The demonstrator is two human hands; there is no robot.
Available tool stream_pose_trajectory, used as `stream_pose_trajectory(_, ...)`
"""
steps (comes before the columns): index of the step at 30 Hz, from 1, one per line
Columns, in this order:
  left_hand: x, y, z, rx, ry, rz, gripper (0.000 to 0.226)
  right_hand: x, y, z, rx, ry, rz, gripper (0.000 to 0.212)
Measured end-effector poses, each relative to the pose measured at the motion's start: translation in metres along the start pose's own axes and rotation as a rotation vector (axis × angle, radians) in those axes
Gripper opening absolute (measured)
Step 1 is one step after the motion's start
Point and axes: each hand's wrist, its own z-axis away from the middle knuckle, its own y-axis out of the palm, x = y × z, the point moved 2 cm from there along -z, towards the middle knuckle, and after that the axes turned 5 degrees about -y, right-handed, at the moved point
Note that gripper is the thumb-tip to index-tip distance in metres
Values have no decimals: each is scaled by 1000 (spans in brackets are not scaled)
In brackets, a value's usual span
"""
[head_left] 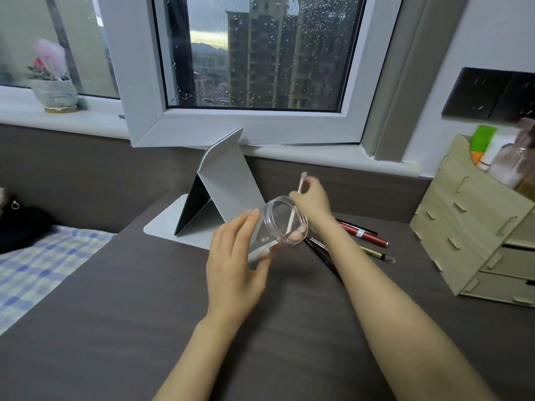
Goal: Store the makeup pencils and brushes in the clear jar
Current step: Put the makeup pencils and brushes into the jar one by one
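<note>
Left hand (234, 256) held the clear round plastic jar (278, 230) tilted above the dark bench (144, 299), mouth angled to receive; right hand (314, 202), grip closed on a slim pale-handled brush (291, 219), fed it in; red and dark pencils (363, 234) lay beyond

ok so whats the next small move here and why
Probably let go of the brush so it drops fully into the clear jar. The right hand pinches its upper end above the rim, its tip is already deep inside, and the left hand holds the jar tilted. Pencils wait on the desk.
</note>
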Motion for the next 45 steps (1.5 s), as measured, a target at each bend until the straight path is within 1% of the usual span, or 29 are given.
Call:
stream_pose_trajectory(2,-1,1,0,9,0,7,72,20,-32,18,-96,-44,-198,53)
stream_pose_trajectory(5,-4,1,1,26,10,12,71,43,-81,53,-162,-160,-365,59)
stream_pose_trajectory(8,-6,2,2,43,14,15,71,62,-120,99,-266,-313,-434,62)
stream_pose_trajectory(10,-7,3,4,52,32,21,72,72,-133,131,-378,-414,-453,58)
stream_pose_trajectory(12,-10,4,6,61,64,27,73,76,-135,156,-480,-499,-476,52)
stream_pose_trajectory(14,-15,6,8,72,102,37,73,73,-126,172,-501,-578,-468,49)
stream_pose_trajectory(16,-19,7,11,91,139,45,69,63,-111,179,-462,-588,-422,45)
stream_pose_trajectory(21,-20,8,14,118,178,43,63,37,-91,179,-247,-452,-281,23)
stream_pose_trajectory(23,-18,8,14,116,176,45,63,30,-92,177,-223,-412,-197,15)
stream_pose_trajectory(25,-17,8,14,116,175,49,64,24,-93,175,-221,-433,-42,12)
stream_pose_trajectory(28,-17,9,15,120,182,48,65,16,-89,173,-188,-487,183,14)
stream_pose_trajectory(31,-14,10,15,129,179,44,67,9,-85,172,-173,-559,377,25)
stream_pose_trajectory(32,-14,11,15,135,175,42,68,7,-84,172,-161,-587,402,28)
stream_pose_trajectory(34,-12,11,15,147,157,40,69,3,-87,170,-144,-591,316,30)
stream_pose_trajectory(36,-12,11,15,143,128,45,66,-3,-96,164,-199,-491,146,27)
stream_pose_trajectory(37,-12,11,14,134,114,50,62,-8,-101,158,-249,-422,124,23)
stream_pose_trajectory(38,-11,11,13,123,98,56,60,-16,-105,151,-286,-348,183,20)
stream_pose_trajectory(39,-11,11,13,111,76,63,61,-25,-106,144,-271,-283,312,19)
stream_pose_trajectory(40,-10,11,12,101,50,72,64,-33,-103,138,-192,-247,474,19)
stream_pose_trajectory(42,-10,11,11,89,-4,91,76,-47,-89,132,22,-253,728,23)
stream_pose_trajectory(43,-9,11,11,87,-27,98,81,-52,-81,131,97,-268,806,26)
stream_pose_trajectory(45,-8,11,10,81,-62,107,87,-55,-65,128,170,-312,908,33)
